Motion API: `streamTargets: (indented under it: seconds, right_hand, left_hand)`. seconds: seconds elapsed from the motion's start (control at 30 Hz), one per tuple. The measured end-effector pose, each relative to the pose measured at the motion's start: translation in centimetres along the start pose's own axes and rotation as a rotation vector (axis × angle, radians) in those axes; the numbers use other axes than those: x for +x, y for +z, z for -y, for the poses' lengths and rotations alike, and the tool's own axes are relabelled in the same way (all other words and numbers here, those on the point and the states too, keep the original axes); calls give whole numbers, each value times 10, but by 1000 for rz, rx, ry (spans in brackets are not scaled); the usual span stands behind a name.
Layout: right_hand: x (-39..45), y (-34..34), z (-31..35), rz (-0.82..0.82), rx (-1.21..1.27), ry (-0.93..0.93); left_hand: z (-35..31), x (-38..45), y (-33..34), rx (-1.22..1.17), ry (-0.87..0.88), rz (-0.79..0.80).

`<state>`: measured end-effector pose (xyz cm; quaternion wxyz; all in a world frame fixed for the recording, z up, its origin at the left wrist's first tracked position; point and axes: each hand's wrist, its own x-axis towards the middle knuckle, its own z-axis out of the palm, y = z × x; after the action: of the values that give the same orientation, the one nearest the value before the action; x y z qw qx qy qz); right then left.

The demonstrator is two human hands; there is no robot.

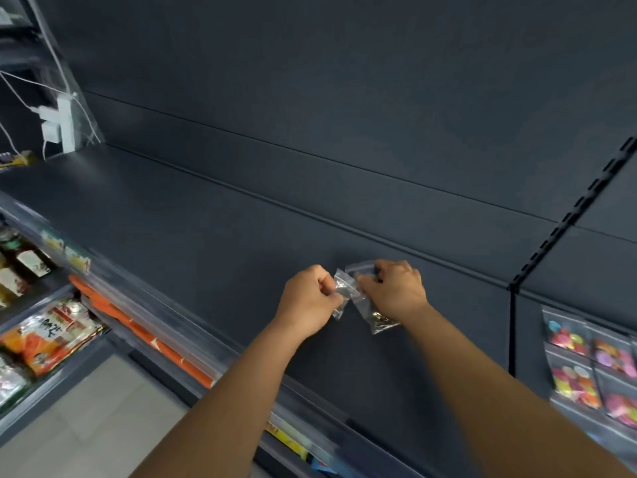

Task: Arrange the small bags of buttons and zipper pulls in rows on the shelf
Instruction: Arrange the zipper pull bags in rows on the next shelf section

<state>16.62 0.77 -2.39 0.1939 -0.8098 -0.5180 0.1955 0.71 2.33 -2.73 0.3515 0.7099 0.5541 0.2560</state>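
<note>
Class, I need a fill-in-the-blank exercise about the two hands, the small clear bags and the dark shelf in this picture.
1. Both the left hand and the right hand hold small clear plastic bags above the dark grey ____.
2. Bags of colourful round buttons lie to the ____ of the hands.
3. A white power strip stands at the shelf's far ____ end.

Missing words: shelf; right; left
</note>
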Motion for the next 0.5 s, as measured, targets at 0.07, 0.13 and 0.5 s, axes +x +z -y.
streamTargets:
  seconds: [0.07, 0.13, 0.5]
  right_hand:
    - [2, 0, 4, -3, 62, 33]
    - [-1, 1, 7, -31, 197, 40]
    - [-41, -19, 2, -185, 784, 79]
  left_hand:
    - [3, 1, -5, -84, -14, 39]
    - [5, 3, -7, -144, -17, 58]
    - [-21, 3, -3, -438, 54, 92]
